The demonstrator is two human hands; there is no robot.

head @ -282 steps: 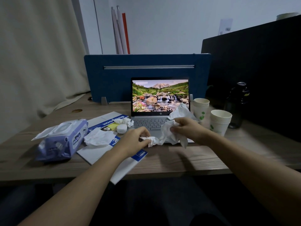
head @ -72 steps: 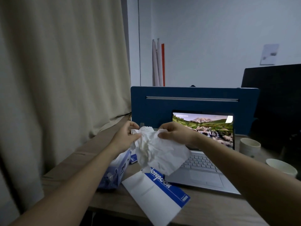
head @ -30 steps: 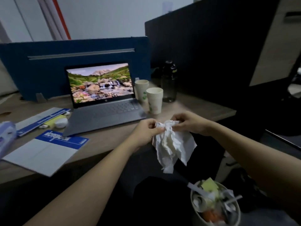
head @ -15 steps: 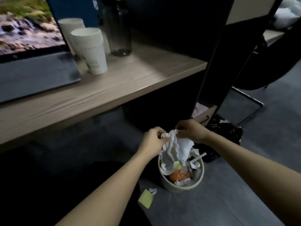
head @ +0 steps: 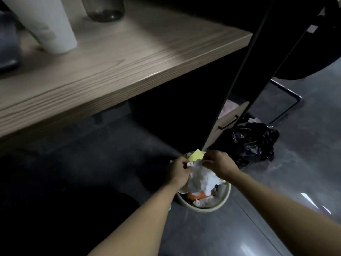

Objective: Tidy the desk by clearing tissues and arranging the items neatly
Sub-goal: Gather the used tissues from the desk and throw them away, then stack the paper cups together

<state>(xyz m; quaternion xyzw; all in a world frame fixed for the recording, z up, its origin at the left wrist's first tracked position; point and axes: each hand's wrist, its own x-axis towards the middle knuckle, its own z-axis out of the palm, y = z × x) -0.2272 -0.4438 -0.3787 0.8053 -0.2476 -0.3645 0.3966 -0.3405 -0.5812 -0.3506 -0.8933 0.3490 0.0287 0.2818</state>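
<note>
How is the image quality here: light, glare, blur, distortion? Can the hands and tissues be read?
Head view: dim overall, black under the desk; glare streaks on the floor at right. Wide-angle bending at the edges; cup cropped and soft. Left hand and right hand slightly blurred, yet both clearly pinch the tissues over the bin.

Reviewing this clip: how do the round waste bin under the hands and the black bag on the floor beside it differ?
The waste bin is pale, rigid and round-rimmed; the black bag is dark, glossy and crumpled. The bin stands open with its waste visible, while the bag's contents cannot be seen. Both hands, left hand and right hand, hold the tissues over the bin; nothing touches the bag. Both sit on the grey floor near the desk.
</note>
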